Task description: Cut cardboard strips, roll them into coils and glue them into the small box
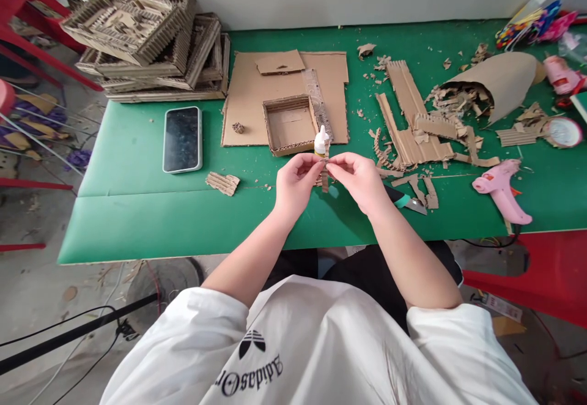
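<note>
Pinching cardboard strip (324, 178) between both hands' fingers (316, 161)

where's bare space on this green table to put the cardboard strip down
The widest bare patch of the green table is the front-left strip, below the phone and left of the left hand. A smaller one lies along the front edge, between the right hand and the pink glue gun. The right side, around the cardboard scraps, is crowded.
</note>
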{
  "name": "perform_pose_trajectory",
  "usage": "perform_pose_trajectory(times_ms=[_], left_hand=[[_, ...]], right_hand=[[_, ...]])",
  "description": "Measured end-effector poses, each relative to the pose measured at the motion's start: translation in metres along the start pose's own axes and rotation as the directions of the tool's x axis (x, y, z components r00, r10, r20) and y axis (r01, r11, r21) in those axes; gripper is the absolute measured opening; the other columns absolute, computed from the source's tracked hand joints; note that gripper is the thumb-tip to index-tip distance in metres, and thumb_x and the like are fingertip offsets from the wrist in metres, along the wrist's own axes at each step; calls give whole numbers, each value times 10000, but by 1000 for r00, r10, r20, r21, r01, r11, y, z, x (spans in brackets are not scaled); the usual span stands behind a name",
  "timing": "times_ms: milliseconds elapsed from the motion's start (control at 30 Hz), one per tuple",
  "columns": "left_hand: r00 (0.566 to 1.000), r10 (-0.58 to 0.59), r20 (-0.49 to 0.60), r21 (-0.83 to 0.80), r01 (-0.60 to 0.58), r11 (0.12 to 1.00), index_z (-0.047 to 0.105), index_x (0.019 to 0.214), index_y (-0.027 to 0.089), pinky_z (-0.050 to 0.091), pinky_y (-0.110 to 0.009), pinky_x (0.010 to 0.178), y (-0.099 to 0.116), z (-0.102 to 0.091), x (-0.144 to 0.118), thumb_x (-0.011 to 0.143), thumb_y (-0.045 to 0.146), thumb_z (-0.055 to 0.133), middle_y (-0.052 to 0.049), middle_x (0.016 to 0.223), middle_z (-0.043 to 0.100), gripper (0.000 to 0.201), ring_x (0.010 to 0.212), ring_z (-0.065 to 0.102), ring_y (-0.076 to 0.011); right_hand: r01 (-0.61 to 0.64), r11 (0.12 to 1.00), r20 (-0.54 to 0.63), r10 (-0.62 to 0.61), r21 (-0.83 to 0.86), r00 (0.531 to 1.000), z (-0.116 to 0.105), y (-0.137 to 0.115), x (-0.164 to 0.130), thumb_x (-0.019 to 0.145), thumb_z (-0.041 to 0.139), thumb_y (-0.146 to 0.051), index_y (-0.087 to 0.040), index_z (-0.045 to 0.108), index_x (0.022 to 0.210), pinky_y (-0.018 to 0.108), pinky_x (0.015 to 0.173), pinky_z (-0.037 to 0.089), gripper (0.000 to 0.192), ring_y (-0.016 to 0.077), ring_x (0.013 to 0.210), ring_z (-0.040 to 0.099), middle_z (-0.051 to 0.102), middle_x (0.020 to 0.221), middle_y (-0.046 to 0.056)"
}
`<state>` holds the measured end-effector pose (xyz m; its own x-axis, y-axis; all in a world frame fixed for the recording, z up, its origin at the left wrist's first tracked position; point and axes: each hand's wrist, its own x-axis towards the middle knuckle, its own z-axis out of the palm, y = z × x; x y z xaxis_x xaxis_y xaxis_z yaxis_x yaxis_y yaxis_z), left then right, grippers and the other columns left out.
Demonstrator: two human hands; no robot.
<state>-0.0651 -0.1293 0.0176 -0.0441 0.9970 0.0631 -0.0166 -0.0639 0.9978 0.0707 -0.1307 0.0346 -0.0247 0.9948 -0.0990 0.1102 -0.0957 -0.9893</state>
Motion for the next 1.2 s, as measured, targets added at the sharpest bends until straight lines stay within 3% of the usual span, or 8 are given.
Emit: perform_pose_trajectory(times_ms=[300, 433, 533, 600, 733, 833, 1000, 1200], left_hand=[[996, -83, 45, 26, 82, 996, 673, 775, 161, 527, -225, 586, -2, -2, -1, 726, 353, 686, 1, 662, 664, 198, 605, 625, -114], [998, 61, 21, 230, -64, 971, 665, 768, 175, 517, -216, 616, 1, 0, -5, 766, 278, 643, 3, 711, 688, 105, 618, 630, -107], [967, 254, 26, 393, -243, 887, 663, 735, 194, 513, -225, 676, 5, 1, -8, 782, 214, 619, -1, 755, 704, 68, 665, 634, -112], [958, 287, 22, 397, -271, 877, 666, 734, 199, 514, -234, 706, 6, 2, -9, 782, 212, 618, -4, 769, 706, 69, 693, 638, -118], [999, 20, 43, 111, -25, 993, 685, 818, 186, 532, -237, 634, 2, 1, -5, 774, 326, 646, -16, 771, 708, 151, 674, 655, -130], [990, -106, 96, -15, 108, 994, 688, 807, 166, 535, -232, 596, 1, 1, -2, 729, 388, 692, -20, 725, 700, 236, 637, 648, -128], [992, -111, 64, -13, 112, 994, 664, 750, 161, 509, -201, 553, 1, 0, -1, 698, 379, 716, -1, 661, 663, 230, 586, 615, -101], [998, -6, 55, 130, -2, 992, 635, 744, 174, 496, -204, 554, 3, 2, -3, 762, 286, 634, 15, 655, 650, 113, 564, 603, -97]], right_hand=[[59, 969, -39, -71, -241, 997, 0, -9, -6, 765, 574, -305, -184, 627, 759, 263, 637, 471, 133, 128, 652, 590, 658, 718, 7], [35, 975, -71, -52, -221, 996, 2, -6, -5, 750, 579, -295, -186, 598, 719, 247, 578, 438, 115, 108, 578, 540, 612, 646, -12], [10, 996, -58, -15, -90, 998, 3, 0, -2, 720, 611, -347, -187, 578, 683, 246, 577, 435, 167, 104, 581, 524, 579, 618, -22], [-33, 999, -31, 34, 26, 999, 3, 3, 1, 691, 638, -384, -183, 580, 681, 246, 584, 441, 209, 100, 584, 518, 571, 616, -26], [-28, 998, -42, 30, 54, 999, 0, 3, 3, 705, 630, -349, -179, 610, 710, 251, 628, 459, 171, 102, 624, 549, 612, 665, -15], [39, 998, -71, -42, -42, 997, -2, 1, 2, 737, 611, -331, -182, 625, 730, 266, 670, 480, 150, 121, 681, 594, 656, 715, 1], [68, 987, -54, -77, -148, 996, -3, -3, -2, 766, 595, -336, -185, 645, 797, 278, 677, 502, 162, 143, 713, 631, 692, 775, 17], [68, 962, -80, -92, -265, 993, -1, -10, -6, 756, 585, -287, -192, 625, 751, 278, 663, 486, 103, 132, 648, 607, 673, 721, 3]])
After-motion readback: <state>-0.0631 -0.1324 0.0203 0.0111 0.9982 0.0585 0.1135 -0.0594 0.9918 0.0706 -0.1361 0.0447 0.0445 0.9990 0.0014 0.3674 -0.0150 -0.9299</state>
